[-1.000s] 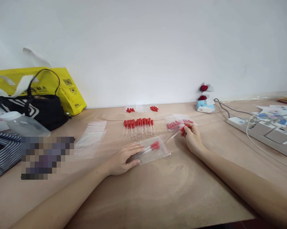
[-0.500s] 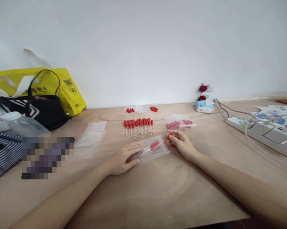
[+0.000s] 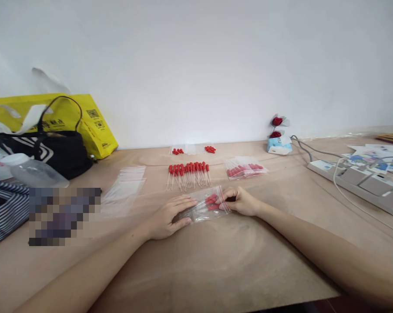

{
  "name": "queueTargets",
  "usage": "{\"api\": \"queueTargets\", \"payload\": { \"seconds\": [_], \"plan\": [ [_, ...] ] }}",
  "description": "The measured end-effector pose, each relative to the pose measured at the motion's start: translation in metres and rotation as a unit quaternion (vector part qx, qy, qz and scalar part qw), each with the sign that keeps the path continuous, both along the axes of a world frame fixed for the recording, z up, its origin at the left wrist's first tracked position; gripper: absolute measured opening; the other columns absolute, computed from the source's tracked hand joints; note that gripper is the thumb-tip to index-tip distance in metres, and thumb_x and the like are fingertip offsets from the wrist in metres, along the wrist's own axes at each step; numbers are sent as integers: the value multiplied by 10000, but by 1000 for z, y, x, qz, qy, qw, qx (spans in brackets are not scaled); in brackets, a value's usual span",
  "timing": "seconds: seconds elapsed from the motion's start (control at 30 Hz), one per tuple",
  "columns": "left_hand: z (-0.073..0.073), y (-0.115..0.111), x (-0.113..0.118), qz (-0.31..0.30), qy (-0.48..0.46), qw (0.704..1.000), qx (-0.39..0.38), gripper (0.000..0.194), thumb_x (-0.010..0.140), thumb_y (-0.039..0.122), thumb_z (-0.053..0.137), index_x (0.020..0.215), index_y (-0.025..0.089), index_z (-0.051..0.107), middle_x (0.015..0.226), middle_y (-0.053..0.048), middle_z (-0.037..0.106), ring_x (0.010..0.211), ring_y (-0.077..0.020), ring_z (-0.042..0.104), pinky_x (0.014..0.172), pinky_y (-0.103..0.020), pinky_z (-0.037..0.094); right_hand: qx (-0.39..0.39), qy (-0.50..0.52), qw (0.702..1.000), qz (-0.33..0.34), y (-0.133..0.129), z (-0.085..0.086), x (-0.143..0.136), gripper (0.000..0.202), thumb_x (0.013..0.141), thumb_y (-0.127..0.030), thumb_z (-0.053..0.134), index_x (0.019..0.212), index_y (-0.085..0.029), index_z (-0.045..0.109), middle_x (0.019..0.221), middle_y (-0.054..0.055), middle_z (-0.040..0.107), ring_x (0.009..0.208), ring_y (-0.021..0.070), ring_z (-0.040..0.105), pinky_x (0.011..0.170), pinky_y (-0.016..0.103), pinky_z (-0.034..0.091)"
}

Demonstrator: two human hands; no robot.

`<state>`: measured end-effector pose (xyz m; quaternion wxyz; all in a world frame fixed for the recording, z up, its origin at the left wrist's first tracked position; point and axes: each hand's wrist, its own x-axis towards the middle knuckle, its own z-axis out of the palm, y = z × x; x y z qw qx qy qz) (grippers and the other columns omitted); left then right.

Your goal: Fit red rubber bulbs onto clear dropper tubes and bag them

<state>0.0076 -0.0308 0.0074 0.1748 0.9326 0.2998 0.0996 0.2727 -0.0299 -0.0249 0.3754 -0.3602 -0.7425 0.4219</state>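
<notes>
A clear zip bag [image 3: 201, 214] lies at the middle of the table, with red-bulbed droppers [image 3: 211, 199] inside. My left hand [image 3: 170, 217] holds down the bag's left end, thumb on the near side and fingers on the far side. At the mouth on the right, the fingertips of my right hand [image 3: 240, 201] reach inside, closed on the red bulb of a dropper [image 3: 213, 207]; its thin stem points left into the bag. Beyond the bag, several loose droppers [image 3: 188, 168] lie in a row, bulbs away from me.
Filled bags [image 3: 245, 168] lie right of the row; flat zip bags [image 3: 124, 191] lie left. Small red bulbs [image 3: 210, 149] rest near the wall. A power strip [image 3: 356, 182] and cables are at right. A bottle [image 3: 36, 170], black bag [image 3: 49, 152] and yellow bag [image 3: 98, 126] stand left.
My right hand has moved slightly left and pushed the dropper from the bag's mouth into the bag. The left hand has stayed in place.
</notes>
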Motion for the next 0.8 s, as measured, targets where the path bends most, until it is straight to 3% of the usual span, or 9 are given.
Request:
{"api": "queueTargets", "payload": {
  "seconds": [0.13, 0.37, 0.47, 0.57, 0.8],
  "plan": [
    [-2, 1, -1, 0, -5, 1000, 0, 450, 832, 323, 449, 1261, 194, 401, 1308, -66, 425, 1224, -210, 345, 1026, -413, 269, -49, 13, 998, -44, 2, -4, -3, 278, 642, -429, 648, 647, -151, 658, 659, 30, 646, 619, 135, 572, 624, 276, 457],
    [-2, 2, -2, -1, -4, 1000, -5, 437, 839, 344, 445, 1256, 218, 405, 1322, -60, 406, 1230, -210, 334, 1027, -414, 265, -52, -31, 998, 2, 12, 6, 9, 268, 716, -391, 558, 758, -150, 667, 750, 35, 664, 671, 140, 583, 630, 259, 450],
    [-1, 2, -3, 1, -1, 1000, -3, 441, 839, 357, 443, 1255, 216, 406, 1322, -62, 404, 1232, -212, 330, 1025, -411, 267, -26, -64, 989, -134, 35, 15, 9, 196, 693, -312, 560, 694, -135, 645, 674, 27, 646, 615, 130, 565, 591, 240, 430],
    [-2, 2, -3, 2, -2, 1000, -5, 443, 839, 361, 442, 1255, 211, 408, 1320, -64, 407, 1232, -211, 330, 1026, -403, 270, -15, -113, 951, -286, 65, 23, -5, 110, 677, -226, 554, 675, -143, 625, 675, 16, 638, 640, 124, 568, 594, 215, 421],
    [-1, 0, -4, 3, -8, 1000, -18, 440, 837, 358, 449, 1255, 224, 408, 1326, -63, 399, 1230, -216, 335, 1025, -423, 265, -62, -161, 928, -331, 119, 23, -40, 139, 735, -210, 566, 770, -87, 619, 783, 97, 630, 782, 200, 575, 694, 288, 422]
  ]
}}
